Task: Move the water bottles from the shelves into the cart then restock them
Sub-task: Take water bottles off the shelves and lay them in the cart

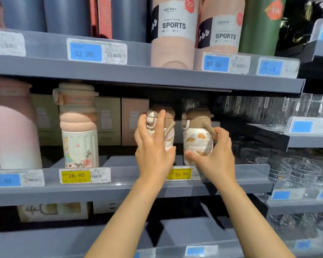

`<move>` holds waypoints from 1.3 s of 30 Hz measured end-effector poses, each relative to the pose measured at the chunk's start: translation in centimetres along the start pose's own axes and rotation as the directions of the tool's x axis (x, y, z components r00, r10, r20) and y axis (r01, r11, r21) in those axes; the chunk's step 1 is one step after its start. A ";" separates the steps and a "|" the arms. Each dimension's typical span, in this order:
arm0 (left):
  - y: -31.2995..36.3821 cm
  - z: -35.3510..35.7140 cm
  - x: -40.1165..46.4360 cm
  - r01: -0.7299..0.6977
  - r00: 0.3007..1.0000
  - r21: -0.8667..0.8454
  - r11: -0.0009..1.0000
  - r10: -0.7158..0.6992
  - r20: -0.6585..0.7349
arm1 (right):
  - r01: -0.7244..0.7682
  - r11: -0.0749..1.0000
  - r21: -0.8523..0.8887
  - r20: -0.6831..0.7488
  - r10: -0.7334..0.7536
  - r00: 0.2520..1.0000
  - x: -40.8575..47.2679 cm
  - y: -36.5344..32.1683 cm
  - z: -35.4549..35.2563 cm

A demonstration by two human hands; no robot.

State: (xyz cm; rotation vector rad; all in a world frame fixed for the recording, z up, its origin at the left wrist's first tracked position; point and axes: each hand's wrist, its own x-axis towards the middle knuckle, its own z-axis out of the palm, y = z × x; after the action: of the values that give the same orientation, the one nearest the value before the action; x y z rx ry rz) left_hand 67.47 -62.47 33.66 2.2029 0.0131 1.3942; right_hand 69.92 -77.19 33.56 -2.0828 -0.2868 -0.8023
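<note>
Two small white bottles with brown lids and leaf prints stand side by side on the middle shelf (131, 185). My left hand (154, 148) wraps round the left bottle (169, 123), fingers over its front and lid. My right hand (215, 155) grips the right bottle (197, 138), thumb across its lower front and fingers behind its strap. A taller pink ribbed bottle with a flower print (78, 131) stands to the left. A large pink bottle (11, 127) is at the far left. No cart is in view.
The upper shelf (138, 71) carries grey tumblers, pink "SPORTS" bottles (172, 34) and a green bottle (259, 28), close above my hands. Boxes (132, 120) stand behind the bottles. Glassware (296, 164) fills the shelves at the right. Price tags line the shelf edges.
</note>
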 end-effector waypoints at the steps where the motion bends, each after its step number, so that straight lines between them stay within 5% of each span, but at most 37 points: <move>1: -0.1 0.0 0.0 -0.004 1.000 -0.006 1.000 0.004 -0.002 | 0.016 0.999 -0.030 -0.002 -0.016 1.000 -0.2 0.1 0.3; 14: -0.3 -0.1 -0.8 -0.037 0.995 0.081 0.996 0.029 0.098 | -0.054 0.990 -0.132 0.000 0.054 0.999 -0.6 0.5 0.1; 28: -0.4 -0.3 0.1 0.051 0.992 0.008 0.999 -0.052 0.119 | -0.140 0.982 0.125 0.114 0.126 0.986 2.3 0.3 -0.4; 35: -0.6 -0.2 0.0 0.013 0.993 0.036 0.999 -0.017 0.117 | -0.144 0.978 0.149 0.316 0.091 0.945 2.6 0.6 -0.9; 39: -0.6 -0.4 -0.3 0.010 0.988 0.055 0.998 -0.018 0.150 | -0.062 0.992 0.110 0.232 0.035 0.972 2.0 0.5 -0.7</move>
State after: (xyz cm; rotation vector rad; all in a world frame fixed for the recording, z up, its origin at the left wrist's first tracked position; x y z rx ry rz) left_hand 67.20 -61.91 33.30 2.3432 0.0126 1.2300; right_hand 71.35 -78.21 34.80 -2.0652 -0.3977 -0.5025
